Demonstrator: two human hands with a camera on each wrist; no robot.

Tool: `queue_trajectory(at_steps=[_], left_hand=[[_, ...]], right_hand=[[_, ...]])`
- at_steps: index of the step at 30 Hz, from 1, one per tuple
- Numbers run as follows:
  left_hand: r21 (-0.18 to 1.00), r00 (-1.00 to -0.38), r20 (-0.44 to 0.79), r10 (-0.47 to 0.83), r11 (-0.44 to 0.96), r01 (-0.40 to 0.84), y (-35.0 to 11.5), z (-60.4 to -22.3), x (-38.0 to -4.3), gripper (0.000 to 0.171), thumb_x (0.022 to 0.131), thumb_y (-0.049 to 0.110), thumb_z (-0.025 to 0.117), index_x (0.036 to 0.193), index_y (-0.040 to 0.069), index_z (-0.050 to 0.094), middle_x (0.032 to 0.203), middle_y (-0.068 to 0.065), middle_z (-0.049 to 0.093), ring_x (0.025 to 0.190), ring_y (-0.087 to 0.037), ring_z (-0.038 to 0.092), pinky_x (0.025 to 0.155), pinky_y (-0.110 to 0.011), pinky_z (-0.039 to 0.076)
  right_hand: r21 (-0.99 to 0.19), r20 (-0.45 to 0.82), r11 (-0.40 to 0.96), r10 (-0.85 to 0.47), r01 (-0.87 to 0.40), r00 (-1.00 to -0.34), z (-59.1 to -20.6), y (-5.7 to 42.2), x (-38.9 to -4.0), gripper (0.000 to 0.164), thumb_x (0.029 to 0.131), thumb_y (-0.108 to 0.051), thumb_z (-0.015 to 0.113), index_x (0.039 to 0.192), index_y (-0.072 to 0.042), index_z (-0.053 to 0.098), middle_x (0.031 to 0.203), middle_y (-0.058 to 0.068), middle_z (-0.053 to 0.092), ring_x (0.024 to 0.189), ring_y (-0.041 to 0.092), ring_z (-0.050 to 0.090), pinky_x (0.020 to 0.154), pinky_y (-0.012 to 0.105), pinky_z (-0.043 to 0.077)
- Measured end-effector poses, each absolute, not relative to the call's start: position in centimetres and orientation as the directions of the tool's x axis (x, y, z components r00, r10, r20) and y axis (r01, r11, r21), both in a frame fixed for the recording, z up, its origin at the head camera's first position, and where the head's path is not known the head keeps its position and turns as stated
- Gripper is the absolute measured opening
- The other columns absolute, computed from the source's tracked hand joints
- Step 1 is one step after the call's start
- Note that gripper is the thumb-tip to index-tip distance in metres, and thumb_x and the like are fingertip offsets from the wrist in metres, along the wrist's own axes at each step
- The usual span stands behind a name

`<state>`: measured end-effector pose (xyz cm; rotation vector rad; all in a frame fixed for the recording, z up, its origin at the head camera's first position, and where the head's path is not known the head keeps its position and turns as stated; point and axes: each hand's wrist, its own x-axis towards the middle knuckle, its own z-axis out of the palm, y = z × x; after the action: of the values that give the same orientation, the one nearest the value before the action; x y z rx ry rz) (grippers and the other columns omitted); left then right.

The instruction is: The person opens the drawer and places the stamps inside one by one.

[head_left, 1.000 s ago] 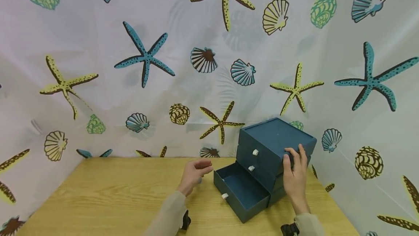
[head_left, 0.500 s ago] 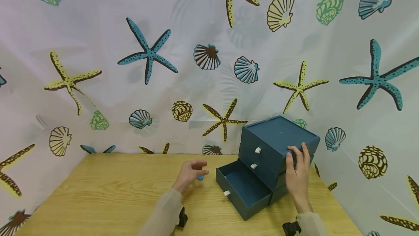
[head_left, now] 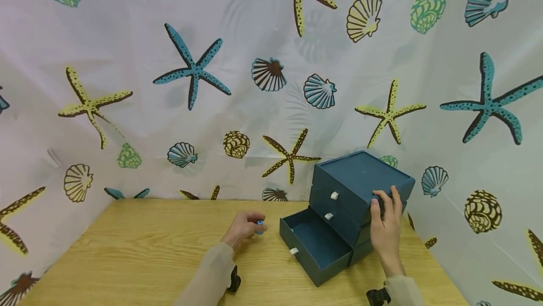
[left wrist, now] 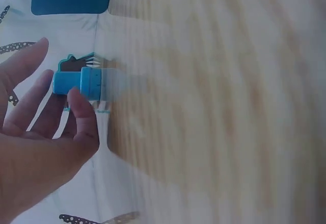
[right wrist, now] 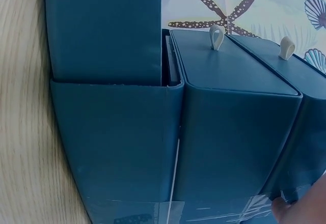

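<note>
My left hand (head_left: 245, 227) is over the table, thumb and fingers curled about a small blue cylinder (left wrist: 71, 82) with a wider collar at its table end. In the left wrist view the thumb (left wrist: 81, 109) overlaps the cylinder's near side and the other fingers lie behind it. To the right stands a dark blue drawer unit (head_left: 360, 174), its bottom drawer (head_left: 318, 268) pulled out. My right hand (head_left: 386, 230) rests against the unit's near right side, fingertips at the top edge. Just a bit of that hand shows in the right wrist view.
Two upper drawers are closed, with white loop pulls (head_left: 334, 195). A white loop (head_left: 294, 251) sits on the pulled-out drawer too. The wooden table (head_left: 148, 244) meets a curtain (head_left: 191, 127) printed with shells and starfish at the back.
My left hand has moved slightly left and down, and its fingers have closed in around the blue cylinder. The right hand has stayed on the drawer unit. The head view shifted a little.
</note>
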<state>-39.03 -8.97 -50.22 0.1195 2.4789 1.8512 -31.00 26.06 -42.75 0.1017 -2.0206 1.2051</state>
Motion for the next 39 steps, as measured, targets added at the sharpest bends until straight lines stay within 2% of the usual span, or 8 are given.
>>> queue_trajectory(at_steps=[3, 7, 18, 23, 30, 39], left_hand=[[0.965, -0.995, -0.045, 0.093, 0.26, -0.019, -8.9, -50.5, -39.2, 0.04, 0.087, 0.006, 0.071, 0.125, -0.001, 0.063, 0.124, -0.016, 0.064, 0.089, -0.021, 0.059, 0.076, -0.035, 0.051], [0.966, -0.995, -0.063, 0.078, 0.254, -0.042, -8.8, -50.7, -39.3, 0.04, 0.087, 0.003, 0.07, 0.125, -0.003, 0.063, 0.12, -0.016, 0.064, 0.084, -0.023, 0.057, 0.073, -0.033, 0.049], [0.957, -0.998, -0.05, 0.027, 0.286, -0.04, -8.6, -50.9, -39.6, 0.033, 0.088, 0.004, 0.068, 0.12, -0.003, 0.066, 0.111, -0.016, 0.066, 0.083, -0.025, 0.059, 0.074, -0.036, 0.05], [0.959, -0.999, -0.045, 0.025, 0.282, -0.036, -8.5, -51.2, -39.6, 0.031, 0.089, 0.005, 0.068, 0.119, -0.003, 0.067, 0.113, -0.016, 0.066, 0.087, -0.026, 0.063, 0.078, -0.038, 0.053], [0.96, -0.999, -0.034, 0.012, 0.277, -0.03, -8.6, -51.4, -39.6, 0.03, 0.088, 0.005, 0.07, 0.117, -0.002, 0.068, 0.109, -0.015, 0.067, 0.073, -0.023, 0.056, 0.064, -0.032, 0.047], [0.967, -0.998, -0.051, 0.025, 0.252, -0.043, -8.3, -51.0, -39.4, 0.031, 0.089, 0.009, 0.071, 0.118, 0.002, 0.069, 0.101, -0.006, 0.068, 0.07, -0.019, 0.053, 0.062, -0.03, 0.045]], right_hand=[[-0.722, 0.641, 0.549, 0.298, -0.422, -0.708, -42.8, 26.1, -30.9, 0.034, 0.105, -0.03, 0.046, 0.132, -0.012, 0.054, 0.164, 0.007, 0.014, 0.15, 0.039, 0.013, 0.105, 0.073, 0.025], [-0.721, 0.641, 0.55, 0.299, -0.421, -0.707, -42.8, 26.1, -30.9, 0.034, 0.105, -0.03, 0.046, 0.132, -0.012, 0.054, 0.164, 0.007, 0.014, 0.15, 0.039, 0.014, 0.105, 0.073, 0.025], [-0.716, 0.646, 0.556, 0.298, -0.423, -0.703, -42.8, 26.3, -31.0, 0.033, 0.105, -0.03, 0.045, 0.132, -0.013, 0.054, 0.164, 0.007, 0.014, 0.15, 0.04, 0.013, 0.105, 0.072, 0.025], [-0.717, 0.643, 0.558, 0.295, -0.419, -0.707, -42.7, 26.2, -31.0, 0.033, 0.105, -0.03, 0.045, 0.131, -0.013, 0.054, 0.164, 0.007, 0.014, 0.149, 0.04, 0.014, 0.104, 0.072, 0.026], [-0.716, 0.64, 0.559, 0.288, -0.418, -0.713, -42.7, 26.0, -31.2, 0.033, 0.105, -0.032, 0.045, 0.132, -0.014, 0.054, 0.164, 0.007, 0.013, 0.15, 0.04, 0.013, 0.106, 0.072, 0.024], [-0.715, 0.649, 0.551, 0.294, -0.43, -0.702, -43.0, 26.2, -31.2, 0.033, 0.105, -0.03, 0.044, 0.132, -0.014, 0.054, 0.164, 0.006, 0.012, 0.15, 0.038, 0.012, 0.103, 0.069, 0.03]])
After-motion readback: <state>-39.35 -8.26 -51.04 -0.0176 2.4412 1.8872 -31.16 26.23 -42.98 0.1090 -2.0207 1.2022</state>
